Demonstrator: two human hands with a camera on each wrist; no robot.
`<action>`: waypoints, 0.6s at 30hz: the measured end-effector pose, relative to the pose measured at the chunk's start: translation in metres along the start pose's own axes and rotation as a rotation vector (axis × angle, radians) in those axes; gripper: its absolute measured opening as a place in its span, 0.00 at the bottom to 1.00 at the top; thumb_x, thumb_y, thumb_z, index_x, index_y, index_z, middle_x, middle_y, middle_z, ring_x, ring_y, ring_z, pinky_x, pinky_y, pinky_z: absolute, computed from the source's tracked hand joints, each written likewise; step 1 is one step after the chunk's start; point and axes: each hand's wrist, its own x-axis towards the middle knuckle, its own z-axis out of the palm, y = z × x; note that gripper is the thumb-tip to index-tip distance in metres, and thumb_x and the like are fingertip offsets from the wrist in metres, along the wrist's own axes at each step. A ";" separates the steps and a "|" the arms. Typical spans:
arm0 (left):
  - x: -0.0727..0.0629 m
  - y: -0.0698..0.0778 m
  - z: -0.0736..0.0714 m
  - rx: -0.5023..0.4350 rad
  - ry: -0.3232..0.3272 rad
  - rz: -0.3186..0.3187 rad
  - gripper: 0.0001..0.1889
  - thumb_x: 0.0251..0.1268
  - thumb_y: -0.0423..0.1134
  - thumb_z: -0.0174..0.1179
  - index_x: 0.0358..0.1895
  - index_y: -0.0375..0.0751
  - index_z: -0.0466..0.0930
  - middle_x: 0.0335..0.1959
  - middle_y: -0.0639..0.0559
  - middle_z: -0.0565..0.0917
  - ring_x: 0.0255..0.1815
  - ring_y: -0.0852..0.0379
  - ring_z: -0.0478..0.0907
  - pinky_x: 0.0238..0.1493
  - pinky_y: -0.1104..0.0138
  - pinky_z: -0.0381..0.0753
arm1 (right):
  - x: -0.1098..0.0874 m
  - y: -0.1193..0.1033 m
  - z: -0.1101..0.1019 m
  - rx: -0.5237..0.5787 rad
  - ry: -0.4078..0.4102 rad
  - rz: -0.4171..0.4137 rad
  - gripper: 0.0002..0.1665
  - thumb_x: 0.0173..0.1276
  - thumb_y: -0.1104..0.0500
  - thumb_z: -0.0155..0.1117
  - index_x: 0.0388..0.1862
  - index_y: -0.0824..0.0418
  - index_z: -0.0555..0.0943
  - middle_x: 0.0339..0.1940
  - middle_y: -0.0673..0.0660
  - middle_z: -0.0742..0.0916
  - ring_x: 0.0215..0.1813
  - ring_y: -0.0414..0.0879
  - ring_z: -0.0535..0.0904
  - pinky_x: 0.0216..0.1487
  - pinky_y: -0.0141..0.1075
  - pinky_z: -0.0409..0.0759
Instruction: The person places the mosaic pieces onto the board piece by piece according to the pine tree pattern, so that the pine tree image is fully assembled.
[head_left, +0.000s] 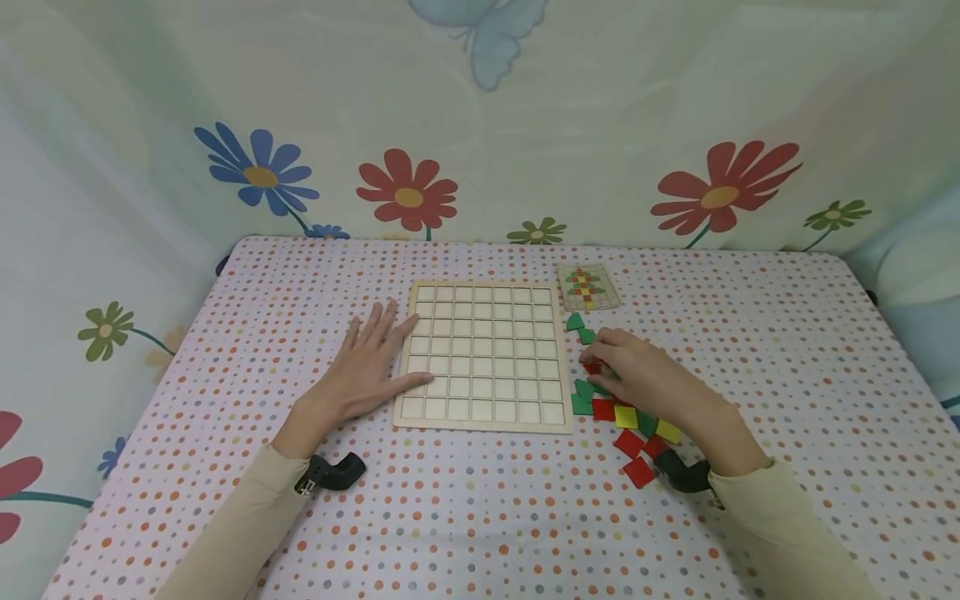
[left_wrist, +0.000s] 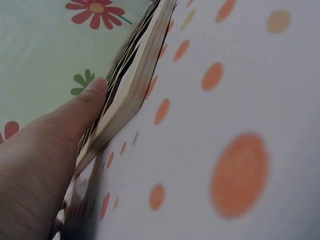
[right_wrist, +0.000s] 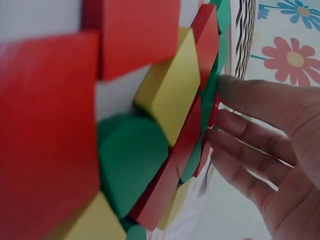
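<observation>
A pale wooden grid board [head_left: 483, 358] lies flat on the table. My left hand [head_left: 367, 362] rests at its left side, fingers spread; the thumb [left_wrist: 97, 87] lies over the board's edge in the left wrist view. To the right of the board is a loose pile of red, yellow and green tiles. My right hand [head_left: 637, 371] reaches over this pile with bent fingers. Between its thumb and fingertips a red tile [head_left: 592, 367] is pinched, partly hidden. Close by lie a green rounded tile [right_wrist: 132, 160] and a yellow square tile [right_wrist: 172, 87].
A small pattern card [head_left: 588, 287] showing a tree of coloured squares lies beyond the board's right corner. Several red tiles [head_left: 639, 472] are near my right wrist. The dotted tablecloth [head_left: 450, 517] runs to a flowered curtain [head_left: 540, 125] at the back.
</observation>
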 end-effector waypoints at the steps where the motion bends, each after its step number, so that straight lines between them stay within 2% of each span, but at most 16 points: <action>1: 0.000 0.000 0.001 0.000 -0.003 -0.002 0.52 0.69 0.70 0.58 0.87 0.45 0.49 0.87 0.38 0.39 0.87 0.40 0.31 0.82 0.42 0.30 | 0.000 0.000 0.000 0.010 0.001 0.002 0.11 0.65 0.69 0.76 0.46 0.67 0.88 0.37 0.55 0.82 0.35 0.44 0.76 0.35 0.36 0.81; 7: 0.002 0.000 0.002 0.009 -0.011 -0.006 0.53 0.69 0.70 0.58 0.87 0.47 0.47 0.87 0.39 0.38 0.87 0.40 0.30 0.82 0.42 0.29 | 0.004 0.000 0.001 0.043 0.020 0.022 0.11 0.62 0.72 0.77 0.44 0.68 0.89 0.36 0.56 0.84 0.37 0.46 0.83 0.39 0.39 0.87; 18: 0.002 0.002 -0.002 -0.004 -0.035 -0.014 0.48 0.69 0.69 0.58 0.86 0.53 0.54 0.87 0.38 0.38 0.87 0.38 0.30 0.82 0.41 0.29 | 0.007 0.003 0.001 0.169 0.028 0.103 0.10 0.62 0.73 0.76 0.42 0.70 0.89 0.37 0.57 0.87 0.39 0.50 0.86 0.44 0.44 0.88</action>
